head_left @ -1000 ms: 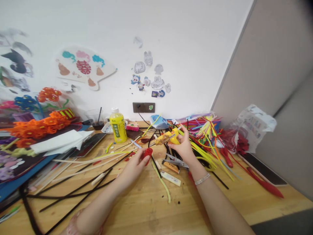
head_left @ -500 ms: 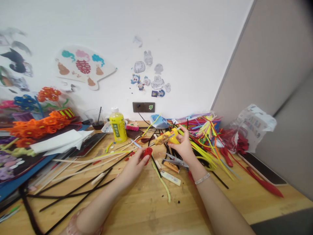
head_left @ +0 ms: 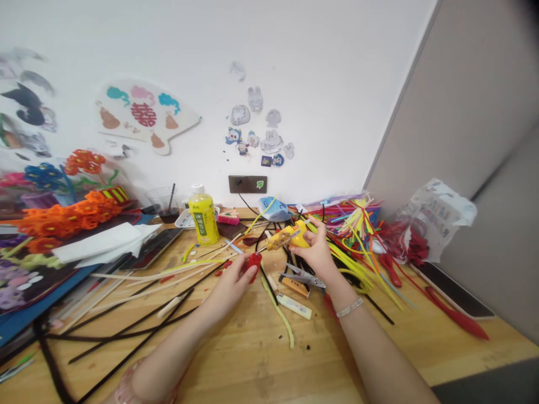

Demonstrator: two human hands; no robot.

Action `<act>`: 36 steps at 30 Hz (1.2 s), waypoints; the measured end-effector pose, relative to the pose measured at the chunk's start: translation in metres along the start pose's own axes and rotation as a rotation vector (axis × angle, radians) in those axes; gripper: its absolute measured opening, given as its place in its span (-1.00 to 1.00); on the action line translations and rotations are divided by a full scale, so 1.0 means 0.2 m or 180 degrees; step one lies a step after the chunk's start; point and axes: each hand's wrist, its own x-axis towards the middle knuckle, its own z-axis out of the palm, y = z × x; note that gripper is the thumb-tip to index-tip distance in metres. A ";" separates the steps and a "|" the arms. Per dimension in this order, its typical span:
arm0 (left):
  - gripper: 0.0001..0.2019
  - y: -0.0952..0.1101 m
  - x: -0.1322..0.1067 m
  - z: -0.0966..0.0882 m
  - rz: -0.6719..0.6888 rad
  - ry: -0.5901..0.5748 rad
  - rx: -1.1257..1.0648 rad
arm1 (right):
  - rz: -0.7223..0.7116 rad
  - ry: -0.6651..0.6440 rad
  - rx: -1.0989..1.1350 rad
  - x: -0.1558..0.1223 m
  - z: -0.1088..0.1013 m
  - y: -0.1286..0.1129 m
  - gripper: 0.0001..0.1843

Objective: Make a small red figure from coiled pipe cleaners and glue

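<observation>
We list, left to right: a yellow drink bottle [head_left: 203, 220] (the characters on its green label are too small for us to read); the left hand [head_left: 229, 292] clenching a red chenille bundle [head_left: 253, 266] above the wooden workbench [head_left: 252, 359]; the right hand [head_left: 315, 252] grasping a yellow hot glue gun [head_left: 283, 238], its nozzle [head_left: 258, 250] just beside the bundle; pliers [head_left: 304, 279] on the bench; a heap of chenille stems [head_left: 357, 247]. We judge that a slip could bring the hot nozzle onto the left hand.
</observation>
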 end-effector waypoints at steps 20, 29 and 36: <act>-0.74 0.00 0.00 0.00 0.0035 -0.0024 -0.0111 | 0.0068 -0.0141 -0.0232 -0.03 0.03 -0.06 0.13; -0.78 -0.03 0.00 0.03 0.0002 -0.0114 -0.0422 | 0.0070 -0.0145 -0.0354 -0.02 0.03 -0.03 0.10; -0.80 -0.03 0.00 0.04 -0.0021 -0.0106 -0.0557 | 0.0085 -0.0206 -0.0326 -0.02 0.03 -0.01 0.06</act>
